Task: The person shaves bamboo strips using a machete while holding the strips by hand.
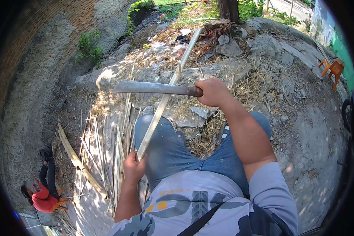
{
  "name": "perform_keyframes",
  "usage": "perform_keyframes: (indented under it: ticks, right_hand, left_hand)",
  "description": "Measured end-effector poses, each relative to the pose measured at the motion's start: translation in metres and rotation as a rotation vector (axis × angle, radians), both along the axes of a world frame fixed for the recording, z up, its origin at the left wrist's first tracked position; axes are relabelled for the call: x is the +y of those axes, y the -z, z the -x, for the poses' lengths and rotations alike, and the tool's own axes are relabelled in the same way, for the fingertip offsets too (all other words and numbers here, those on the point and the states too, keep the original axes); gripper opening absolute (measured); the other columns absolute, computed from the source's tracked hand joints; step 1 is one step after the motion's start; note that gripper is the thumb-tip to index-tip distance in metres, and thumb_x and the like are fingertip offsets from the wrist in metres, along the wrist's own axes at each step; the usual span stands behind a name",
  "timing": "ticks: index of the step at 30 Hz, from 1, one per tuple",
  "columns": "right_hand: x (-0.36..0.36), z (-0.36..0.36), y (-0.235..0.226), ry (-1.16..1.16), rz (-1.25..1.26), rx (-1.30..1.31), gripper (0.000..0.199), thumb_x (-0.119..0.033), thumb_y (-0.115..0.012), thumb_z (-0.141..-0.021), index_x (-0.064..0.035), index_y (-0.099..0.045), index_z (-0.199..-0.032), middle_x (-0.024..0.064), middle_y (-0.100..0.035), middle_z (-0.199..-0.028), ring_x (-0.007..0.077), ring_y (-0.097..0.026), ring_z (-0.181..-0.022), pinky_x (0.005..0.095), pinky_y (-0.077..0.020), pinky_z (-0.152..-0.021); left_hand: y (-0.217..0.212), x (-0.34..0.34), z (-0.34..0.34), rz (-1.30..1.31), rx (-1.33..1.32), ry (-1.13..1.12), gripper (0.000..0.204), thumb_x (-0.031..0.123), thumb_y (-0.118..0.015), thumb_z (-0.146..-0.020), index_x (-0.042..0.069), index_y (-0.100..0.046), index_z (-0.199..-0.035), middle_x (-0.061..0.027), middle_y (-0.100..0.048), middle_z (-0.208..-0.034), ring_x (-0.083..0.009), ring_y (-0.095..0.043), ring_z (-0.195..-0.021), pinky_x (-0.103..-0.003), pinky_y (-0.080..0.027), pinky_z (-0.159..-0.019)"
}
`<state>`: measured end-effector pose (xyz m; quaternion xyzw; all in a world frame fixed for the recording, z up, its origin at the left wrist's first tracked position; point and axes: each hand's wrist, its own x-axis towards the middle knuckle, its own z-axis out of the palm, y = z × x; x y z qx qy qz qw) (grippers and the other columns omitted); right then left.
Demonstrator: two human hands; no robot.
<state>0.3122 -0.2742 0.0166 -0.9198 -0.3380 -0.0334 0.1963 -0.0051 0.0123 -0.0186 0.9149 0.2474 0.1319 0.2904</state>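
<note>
My left hand [134, 166] is closed round the near end of a long split bamboo strip [158, 115], beside my left knee. The strip slants away from me, up and to the right, and a small sliver stands out from it near its far part. In my right hand [214, 92] is the dark handle of a machete [153, 87], the fingers wrapped round it. Its long grey blade points left and crosses over the strip in this view; whether blade and strip touch, I cannot tell.
Several thin bamboo strips [117, 157] and a wider split bamboo piece [80, 167] lie on the ground at left. Curly shavings [259, 84] and broken concrete [229, 48] are ahead. A person in red [45, 198] sits at lower left. An orange chair [334, 72] stands at far right.
</note>
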Motion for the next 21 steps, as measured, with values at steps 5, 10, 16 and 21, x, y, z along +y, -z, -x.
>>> perform_keyframes:
  ticks: [5, 10, 16, 21]
  right_hand:
    - [-0.005, -0.004, 0.004, 0.174, -0.212, 0.020, 0.020, -0.024, -0.070, -0.075, -0.0140, -0.071, -0.092, 0.0149, -0.072, -0.085, 0.0385, -0.070, -0.086, 0.0516, -0.0546, -0.076]
    - [-0.009, -0.004, -0.001, 0.210, -0.230, 0.081, 0.025, -0.024, -0.070, -0.074, -0.0142, -0.072, -0.096, 0.0159, -0.072, -0.088, 0.0388, -0.070, -0.087, 0.0516, -0.0548, -0.077]
    - [-0.008, -0.001, -0.004, 0.047, -0.125, -0.020, 0.021, -0.023, -0.072, -0.073, -0.0136, -0.070, -0.092, 0.0137, -0.071, -0.083, 0.0383, -0.070, -0.084, 0.0507, -0.0549, -0.077]
    - [-0.002, 0.003, -0.007, -0.102, -0.032, -0.113, 0.018, -0.022, -0.072, -0.074, -0.0133, -0.068, -0.088, 0.0121, -0.070, -0.078, 0.0384, -0.070, -0.081, 0.0505, -0.0545, -0.076]
  left_hand:
    - [-0.001, 0.001, 0.002, 0.003, -0.009, 0.010, 0.027, 0.024, -0.081, -0.086, 0.001, -0.067, -0.090, -0.0108, -0.061, -0.062, -0.0173, -0.056, -0.053, -0.035, -0.046, -0.054]
    - [-0.002, -0.001, 0.004, -0.006, -0.016, 0.030, 0.026, 0.022, -0.080, -0.086, 0.000, -0.066, -0.089, -0.0122, -0.063, -0.065, -0.0189, -0.058, -0.056, -0.036, -0.048, -0.057]
    - [-0.009, -0.007, 0.000, 0.020, 0.008, 0.008, 0.029, 0.024, -0.082, -0.085, 0.000, -0.066, -0.087, -0.0115, -0.063, -0.064, -0.0189, -0.059, -0.055, -0.036, -0.048, -0.056]
    - [-0.004, -0.003, 0.004, 0.006, -0.006, 0.018, 0.028, 0.024, -0.082, -0.085, 0.001, -0.066, -0.087, -0.0106, -0.062, -0.063, -0.0168, -0.059, -0.055, -0.035, -0.048, -0.055]
